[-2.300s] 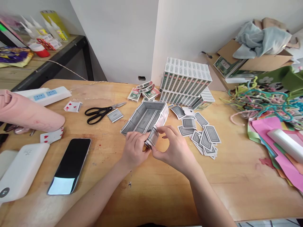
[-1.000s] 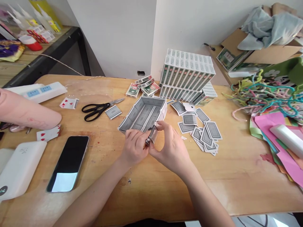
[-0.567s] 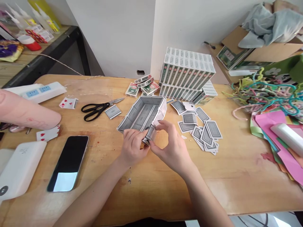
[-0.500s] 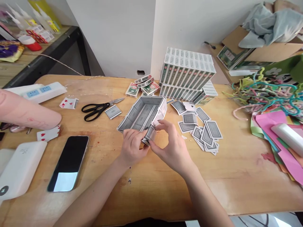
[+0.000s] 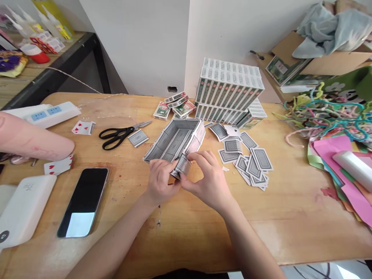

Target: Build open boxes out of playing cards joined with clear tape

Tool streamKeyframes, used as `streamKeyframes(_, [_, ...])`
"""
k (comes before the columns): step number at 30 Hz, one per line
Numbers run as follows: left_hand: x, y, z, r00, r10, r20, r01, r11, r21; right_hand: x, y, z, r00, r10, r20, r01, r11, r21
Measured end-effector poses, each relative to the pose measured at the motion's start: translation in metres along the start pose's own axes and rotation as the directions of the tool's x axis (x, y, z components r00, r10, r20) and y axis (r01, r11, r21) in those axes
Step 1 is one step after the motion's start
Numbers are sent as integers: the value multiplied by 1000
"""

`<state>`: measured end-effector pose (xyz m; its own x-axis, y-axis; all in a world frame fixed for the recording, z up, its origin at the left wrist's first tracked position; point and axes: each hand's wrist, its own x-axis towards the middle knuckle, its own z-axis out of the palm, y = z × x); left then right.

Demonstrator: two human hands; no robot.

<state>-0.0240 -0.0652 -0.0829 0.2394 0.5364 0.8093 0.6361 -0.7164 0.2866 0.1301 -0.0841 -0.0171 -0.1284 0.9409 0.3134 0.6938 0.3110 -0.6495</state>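
Observation:
An open-topped box made of playing cards (image 5: 174, 141), with grey patterned card backs facing inward, sits tilted in front of me. My left hand (image 5: 161, 180) grips its near end, thumb on top and fingers along the rim. At the near right corner, a curved playing card (image 5: 183, 164) lies against the box's edge. My right hand (image 5: 210, 178) pinches that card between thumb and fingertips. The underside of the near corner is hidden by my fingers. Just left of the box are a cut card piece (image 5: 138, 138) and black-handled scissors (image 5: 116, 137).
Loose cards (image 5: 255, 164) are spread at the right. Stacked card packs (image 5: 229, 87) stand behind, with several smaller packs (image 5: 177, 105) beside them. A phone (image 5: 83, 201), white power bank (image 5: 27, 209) and power strip (image 5: 52, 114) lie left. Coloured paper (image 5: 334, 159) and pipe cleaners (image 5: 334, 116) are far right.
My right index finger has come down from a raised, arched pose onto the curved card. Both hands and the box stay in nearly the same place; the view has shifted slightly.

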Motion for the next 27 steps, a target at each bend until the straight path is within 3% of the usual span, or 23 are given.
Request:
streamKeyframes(6, [1,-1,-2,999,-7,37,6,1000,24,1,-2,-6,998,2,60,-2,1000,0])
streamKeyframes(16, [6,1,-2,994,99,55,-98,995,-6,9,-5,-7,993,32,117,-14,988,-152])
streamKeyframes(27, [3,-2,0,996,48,70,-50,999,21,9,0,-21,982,47,180,-43,999,-24])
